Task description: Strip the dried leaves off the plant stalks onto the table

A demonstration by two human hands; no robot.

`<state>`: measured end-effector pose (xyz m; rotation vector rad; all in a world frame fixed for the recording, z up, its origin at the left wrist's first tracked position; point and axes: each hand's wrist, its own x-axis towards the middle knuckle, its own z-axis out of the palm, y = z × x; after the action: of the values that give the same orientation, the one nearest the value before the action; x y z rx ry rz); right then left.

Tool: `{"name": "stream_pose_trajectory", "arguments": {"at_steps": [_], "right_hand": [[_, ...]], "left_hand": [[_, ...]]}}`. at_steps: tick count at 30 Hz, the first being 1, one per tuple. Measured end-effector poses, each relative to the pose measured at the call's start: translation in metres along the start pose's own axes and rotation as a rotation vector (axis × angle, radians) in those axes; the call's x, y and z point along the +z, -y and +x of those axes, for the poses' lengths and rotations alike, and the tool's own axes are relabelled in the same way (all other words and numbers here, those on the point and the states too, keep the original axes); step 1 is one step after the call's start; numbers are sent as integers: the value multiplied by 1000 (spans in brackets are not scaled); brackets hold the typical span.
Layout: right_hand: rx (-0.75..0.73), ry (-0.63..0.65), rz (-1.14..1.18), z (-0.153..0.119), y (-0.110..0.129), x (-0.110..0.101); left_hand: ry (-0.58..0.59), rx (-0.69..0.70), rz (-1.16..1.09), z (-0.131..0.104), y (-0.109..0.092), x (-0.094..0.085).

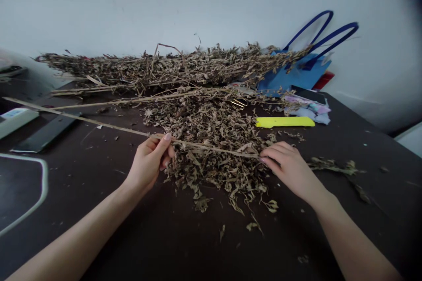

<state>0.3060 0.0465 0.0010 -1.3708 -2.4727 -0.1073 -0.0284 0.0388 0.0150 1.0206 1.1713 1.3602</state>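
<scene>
A long dried plant stem (112, 125) runs across the view, over a heap of dry crumpled leaves (211, 171). My left hand (153, 153) is closed on its middle, thumb on top. The fingers of my right hand (286, 164) pinch the same stem toward its right end, at the right side of the heap. Between my hands the stem looks mostly bare. From beyond my right hand a leafy sprig (339, 167) sticks out to the right on the dark table (138, 237); whether it joins the stem is hidden.
Behind the heap lies a large bundle of dried leafy stalks (184, 68) against the wall. A yellow-handled tool (285, 121), scissors (239, 103) and a blue bag (286, 77) are at the right. On the left are a dark phone (49, 131) and a white power strip (16, 120).
</scene>
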Motion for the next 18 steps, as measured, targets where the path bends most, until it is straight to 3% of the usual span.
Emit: {"name": "stream_pose_trajectory", "arguments": {"at_steps": [10, 18], "right_hand": [[28, -24, 18, 1, 11, 1], [-4, -65, 66, 4, 14, 5]], "left_hand": [[152, -127, 27, -3, -1, 2], [165, -149, 61, -4, 1, 3]]}}
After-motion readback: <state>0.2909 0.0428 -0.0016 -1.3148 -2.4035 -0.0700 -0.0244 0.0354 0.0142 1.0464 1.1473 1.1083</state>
